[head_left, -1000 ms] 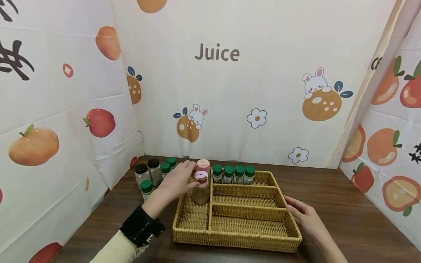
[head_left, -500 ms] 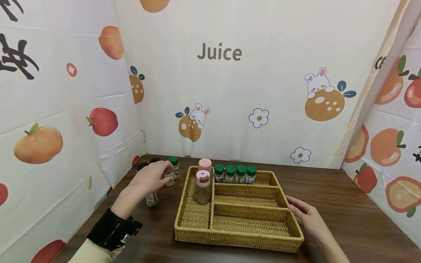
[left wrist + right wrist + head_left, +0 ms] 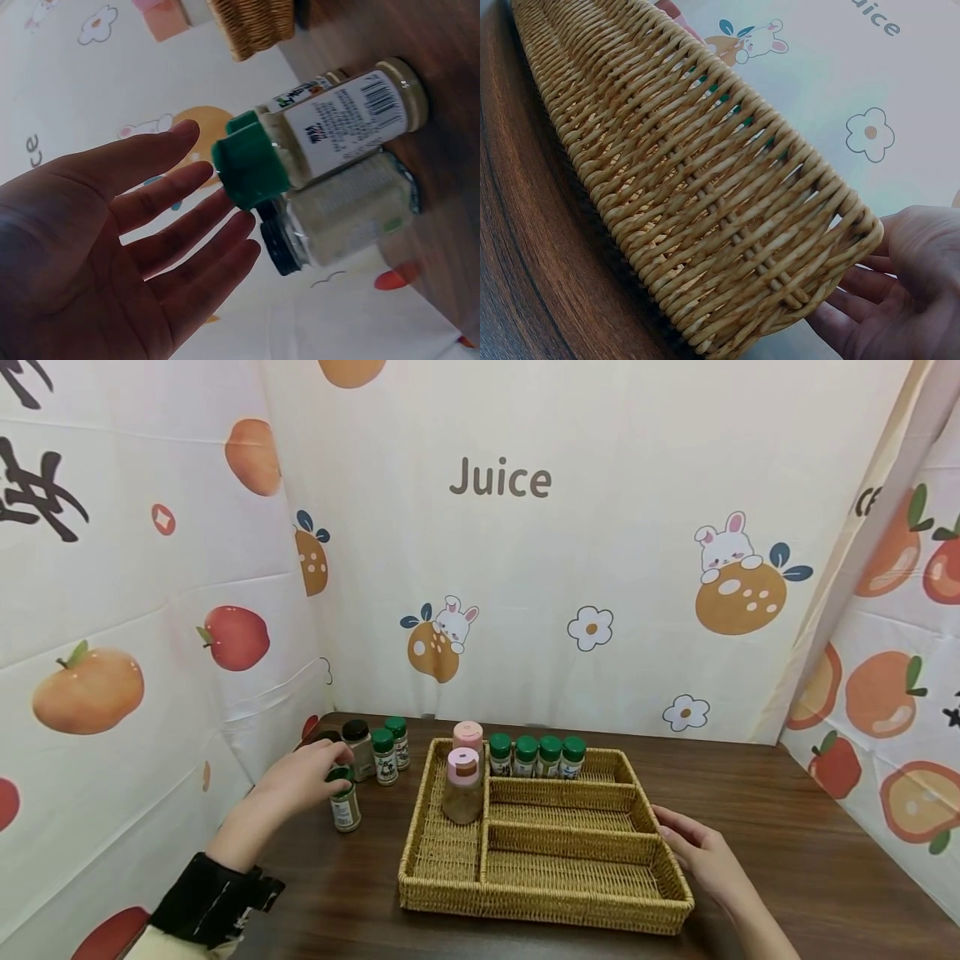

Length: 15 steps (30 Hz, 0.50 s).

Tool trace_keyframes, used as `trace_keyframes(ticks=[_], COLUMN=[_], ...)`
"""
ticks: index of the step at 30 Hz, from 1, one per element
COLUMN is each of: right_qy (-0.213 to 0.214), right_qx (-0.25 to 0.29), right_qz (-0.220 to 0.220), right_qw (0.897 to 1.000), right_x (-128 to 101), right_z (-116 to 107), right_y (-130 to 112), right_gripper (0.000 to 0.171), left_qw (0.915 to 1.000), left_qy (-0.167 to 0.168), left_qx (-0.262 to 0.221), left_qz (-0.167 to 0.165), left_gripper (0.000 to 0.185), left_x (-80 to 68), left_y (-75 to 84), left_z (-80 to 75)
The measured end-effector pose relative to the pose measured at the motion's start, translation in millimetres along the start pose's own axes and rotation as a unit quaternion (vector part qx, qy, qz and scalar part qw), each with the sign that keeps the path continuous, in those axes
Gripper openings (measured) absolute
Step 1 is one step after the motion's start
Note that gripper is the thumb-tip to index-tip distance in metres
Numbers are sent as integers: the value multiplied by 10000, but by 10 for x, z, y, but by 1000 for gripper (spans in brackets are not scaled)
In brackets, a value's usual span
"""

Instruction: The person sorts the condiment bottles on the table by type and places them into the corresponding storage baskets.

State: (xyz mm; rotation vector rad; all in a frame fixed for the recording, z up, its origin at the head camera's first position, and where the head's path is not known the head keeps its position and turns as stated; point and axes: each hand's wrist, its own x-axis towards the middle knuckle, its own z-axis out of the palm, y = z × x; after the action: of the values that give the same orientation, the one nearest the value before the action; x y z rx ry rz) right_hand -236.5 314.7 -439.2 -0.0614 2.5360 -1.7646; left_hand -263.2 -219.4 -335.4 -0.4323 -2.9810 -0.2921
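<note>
On the table left of the basket point(image 3: 547, 914), a green-capped jar point(image 3: 344, 800) is met by the left hand point(image 3: 300, 781), whose spread, straight fingers point(image 3: 161, 195) reach its cap without closing. A second ago that hand was at the pink-capped bottle point(image 3: 461, 787), now left standing in the basket's left compartment, so another jar is judged next. The basket's right rim is touched by the right hand point(image 3: 701, 853), fingers relaxed.

Woven wicker basket point(image 3: 705, 195) wall on dark wooden table point(image 3: 525, 285), right hand point(image 3: 896, 292) against its end.
</note>
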Motion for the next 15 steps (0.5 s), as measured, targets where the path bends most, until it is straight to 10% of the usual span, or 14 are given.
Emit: trace_keyframes(ticks=[15], right_qy=[3], right_qx=[-46], right_qz=[-3], right_qw=[10000], right_x=[7], right_z=[-3], right_y=[1], right_gripper=[57], left_qw=[9996], left_qy=[-19], left_qx=[-1], left_qz=[-277], left_gripper=[34], left_x=[-32], left_y=[-130], left_z=[214])
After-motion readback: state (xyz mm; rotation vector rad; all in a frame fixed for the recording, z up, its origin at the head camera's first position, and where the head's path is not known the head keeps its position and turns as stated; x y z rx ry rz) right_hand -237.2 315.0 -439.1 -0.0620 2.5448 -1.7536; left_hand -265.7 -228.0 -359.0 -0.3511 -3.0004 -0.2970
